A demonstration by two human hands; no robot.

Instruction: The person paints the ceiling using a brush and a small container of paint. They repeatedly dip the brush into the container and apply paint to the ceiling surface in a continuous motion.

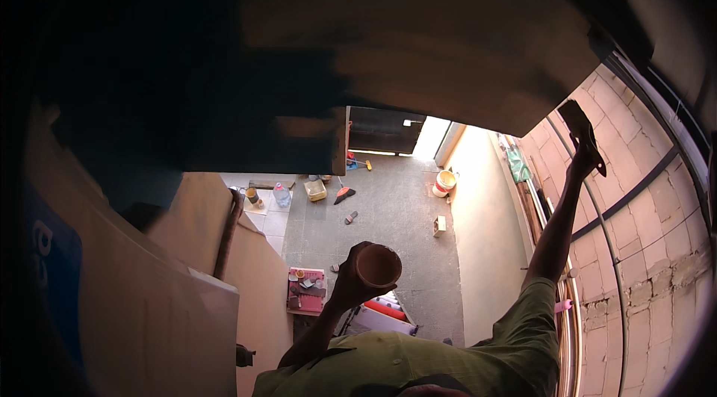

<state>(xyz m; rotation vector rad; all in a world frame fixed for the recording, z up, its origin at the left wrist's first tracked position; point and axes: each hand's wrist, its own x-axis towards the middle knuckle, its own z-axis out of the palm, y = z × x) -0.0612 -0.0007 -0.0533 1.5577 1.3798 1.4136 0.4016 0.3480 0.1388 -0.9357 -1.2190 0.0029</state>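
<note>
My left hand (348,282) is closed round a round tub (379,265) of brown paint, held up in front of my chest. Raised high on the right, my right hand (581,161) grips a wide paintbrush (574,118), its dark bristles pointing up and its handle sticking out below the fingers. The brush is close to the right edge of a large overhead surface (448,31); whether the bristles touch it I cannot tell. Brown streaks cover part of that surface, while its left part is dark blue-black.
Far below lies a grey floor (403,195) with a broom (344,192), a white bucket (444,183), a sandal (351,218) and a pink crate (307,307) holding small items. Block wall (642,262) and long pipes (575,322) stand at right. A white panel (164,307) is at left.
</note>
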